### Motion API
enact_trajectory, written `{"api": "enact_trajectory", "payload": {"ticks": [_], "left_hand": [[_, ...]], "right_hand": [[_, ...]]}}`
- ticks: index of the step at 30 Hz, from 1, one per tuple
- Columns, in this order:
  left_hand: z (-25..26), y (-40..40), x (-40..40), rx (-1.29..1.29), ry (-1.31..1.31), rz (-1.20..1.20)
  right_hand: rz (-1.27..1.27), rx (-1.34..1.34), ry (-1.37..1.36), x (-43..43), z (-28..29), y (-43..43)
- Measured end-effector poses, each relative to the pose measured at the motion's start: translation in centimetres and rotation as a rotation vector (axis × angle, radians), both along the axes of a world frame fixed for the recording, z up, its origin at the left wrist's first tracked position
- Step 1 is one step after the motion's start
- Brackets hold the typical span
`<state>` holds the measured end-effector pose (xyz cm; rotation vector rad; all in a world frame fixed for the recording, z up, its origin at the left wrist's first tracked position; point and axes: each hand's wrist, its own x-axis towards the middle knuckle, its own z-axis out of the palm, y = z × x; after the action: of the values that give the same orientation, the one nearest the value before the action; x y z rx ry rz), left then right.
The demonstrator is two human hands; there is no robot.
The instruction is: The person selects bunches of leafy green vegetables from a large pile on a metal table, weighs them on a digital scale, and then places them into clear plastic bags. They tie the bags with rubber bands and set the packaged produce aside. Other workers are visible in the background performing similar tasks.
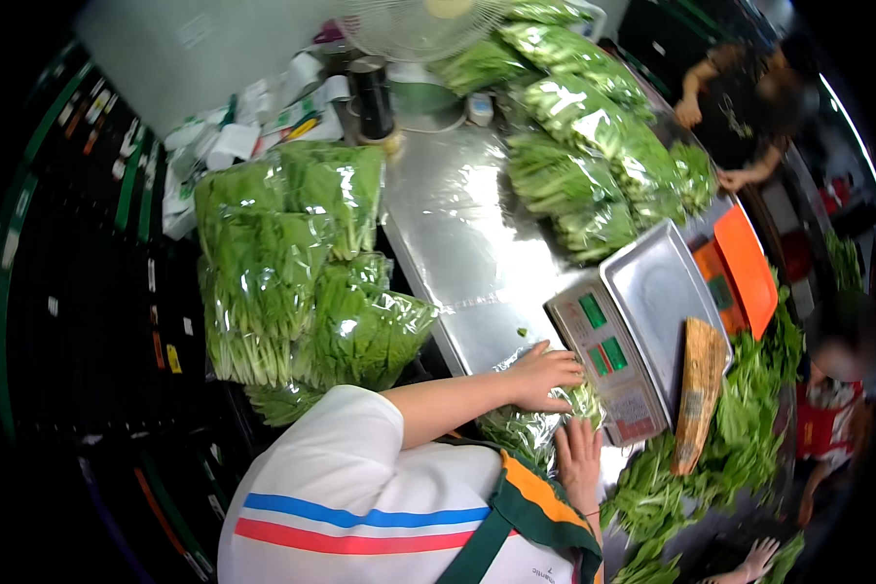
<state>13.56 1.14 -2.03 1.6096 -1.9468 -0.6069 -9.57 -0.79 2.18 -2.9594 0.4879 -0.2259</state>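
A clear plastic bag of leafy greens [525, 431] lies on the steel table, close against the front of my body. My left hand [549, 378] rests on top of the bag with its fingers spread. Just below it, my right hand [579, 451] touches the bag's near right side, fingers extended. A digital scale [613, 365] with a metal pan [657, 281] stands right beside both hands. Across the pan's edge lies a long brown and tan object [699, 394] that bears writing; its kind is unclear.
Bagged greens are stacked at left [270, 270] and beyond the scale [584, 139]. Loose leafy greens [737, 409] lie at right beside an orange plastic container [748, 270]. A fan [423, 25] and a black cylinder [371, 98] stand at the back. Other people are at right; a gloved hand [759, 558] shows lower right.
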Motion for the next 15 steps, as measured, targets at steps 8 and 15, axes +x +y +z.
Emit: {"api": "enact_trajectory", "payload": {"ticks": [8,15], "left_hand": [[5.6,6.0,7.3,0.323,1.347,0.001],[9.2,20.4,15.8,-0.213,1.516,0.764]], "right_hand": [[-0.424,1.384,-1.002,8.5,7.6,-3.1],[-0.165,0.866,-0.66,13.4,9.3,-0.2]]}}
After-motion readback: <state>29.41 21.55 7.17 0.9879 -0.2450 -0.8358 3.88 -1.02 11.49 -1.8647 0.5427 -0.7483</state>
